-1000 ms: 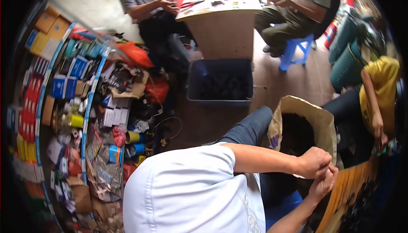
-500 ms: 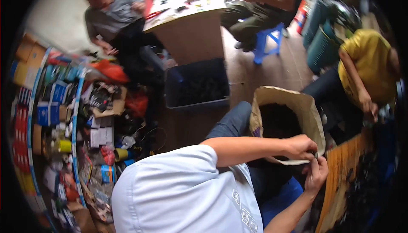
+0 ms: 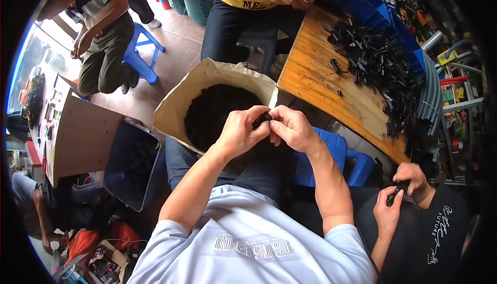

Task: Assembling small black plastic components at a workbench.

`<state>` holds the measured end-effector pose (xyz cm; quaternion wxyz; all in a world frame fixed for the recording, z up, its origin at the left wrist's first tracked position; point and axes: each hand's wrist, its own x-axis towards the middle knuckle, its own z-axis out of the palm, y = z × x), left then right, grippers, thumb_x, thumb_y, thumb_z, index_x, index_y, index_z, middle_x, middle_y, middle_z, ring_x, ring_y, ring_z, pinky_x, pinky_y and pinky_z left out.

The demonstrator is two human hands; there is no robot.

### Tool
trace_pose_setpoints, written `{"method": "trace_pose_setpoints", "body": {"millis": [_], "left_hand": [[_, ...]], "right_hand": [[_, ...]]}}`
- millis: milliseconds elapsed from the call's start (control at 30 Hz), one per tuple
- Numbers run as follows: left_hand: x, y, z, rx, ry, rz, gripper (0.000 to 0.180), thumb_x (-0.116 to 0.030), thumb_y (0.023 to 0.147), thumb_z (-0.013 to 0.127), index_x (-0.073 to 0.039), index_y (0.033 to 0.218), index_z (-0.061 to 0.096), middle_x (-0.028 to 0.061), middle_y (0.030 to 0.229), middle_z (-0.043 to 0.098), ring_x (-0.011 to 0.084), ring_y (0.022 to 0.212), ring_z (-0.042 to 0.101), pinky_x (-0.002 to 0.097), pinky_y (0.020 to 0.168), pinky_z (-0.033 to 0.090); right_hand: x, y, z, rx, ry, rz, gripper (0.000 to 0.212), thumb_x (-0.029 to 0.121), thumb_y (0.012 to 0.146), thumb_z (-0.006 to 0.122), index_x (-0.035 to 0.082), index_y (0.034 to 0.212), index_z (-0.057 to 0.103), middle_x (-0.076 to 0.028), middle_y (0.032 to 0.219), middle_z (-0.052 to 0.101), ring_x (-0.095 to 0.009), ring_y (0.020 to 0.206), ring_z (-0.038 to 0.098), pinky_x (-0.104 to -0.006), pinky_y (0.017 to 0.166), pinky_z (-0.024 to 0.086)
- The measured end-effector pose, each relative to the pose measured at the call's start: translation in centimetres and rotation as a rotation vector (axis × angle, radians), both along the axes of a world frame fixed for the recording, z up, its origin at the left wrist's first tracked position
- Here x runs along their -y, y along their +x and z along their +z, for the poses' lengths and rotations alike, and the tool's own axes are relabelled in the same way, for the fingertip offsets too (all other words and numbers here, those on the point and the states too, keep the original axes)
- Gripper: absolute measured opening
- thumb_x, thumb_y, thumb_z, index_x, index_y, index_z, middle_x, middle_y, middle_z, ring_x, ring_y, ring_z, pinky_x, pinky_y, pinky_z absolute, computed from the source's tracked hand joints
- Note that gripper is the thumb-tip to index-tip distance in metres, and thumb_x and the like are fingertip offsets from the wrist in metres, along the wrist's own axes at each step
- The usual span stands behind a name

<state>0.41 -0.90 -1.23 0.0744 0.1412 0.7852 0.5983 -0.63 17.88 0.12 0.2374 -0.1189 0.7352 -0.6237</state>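
- At the sack's point(image 3: 176, 105) near-right edge: black part point(image 3: 262, 120), pinched in both hands.
- Left hand point(image 3: 241, 131): fingers closed on it.
- Right hand point(image 3: 294, 129): thumb and fingers gripping its other end.
- Table point(image 3: 305, 74), right: heap point(image 3: 365, 53) of black pieces.

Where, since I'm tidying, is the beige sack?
The sack sits just left of centre in the head view, beyond the left hand, beside the wooden table.

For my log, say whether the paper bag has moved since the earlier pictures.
No: the view turned, but the paper bag still stands at a corner of the wooden table.
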Motion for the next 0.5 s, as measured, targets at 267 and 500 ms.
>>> {"method": "trace_pose_setpoints", "body": {"millis": [267,500], "left_hand": [[2.6,-2.0,-3.6,0.686,1.051,0.13,0.013,-0.018,0.089,0.059,-0.006,0.094,0.059,0.0078,0.082,0.064,0.0181,0.067,0.062,0.029,0.055,0.048],[2.0,-2.3,-3.7,0.763,0.942,0.206,0.019,-0.014,0.084,0.071,-0.009,0.075,0.054,0.0063,0.073,0.061,0.0186,0.063,0.063,0.029,0.051,0.048]], "right_hand": [[-11.2,-11.2,0.5,-0.822,0.798,-0.785,0.029,0.016,0.085,0.063,-0.001,0.108,0.063,-0.02,0.093,0.067,-0.031,0.081,0.066,-0.0378,0.072,0.052],[-11.0,-13.3,0.9,-0.773,0.956,-0.636,0.023,0.013,0.082,0.062,0.0,0.101,0.057,-0.015,0.071,0.059,-0.029,0.062,0.06,-0.0381,0.058,0.049]]}}
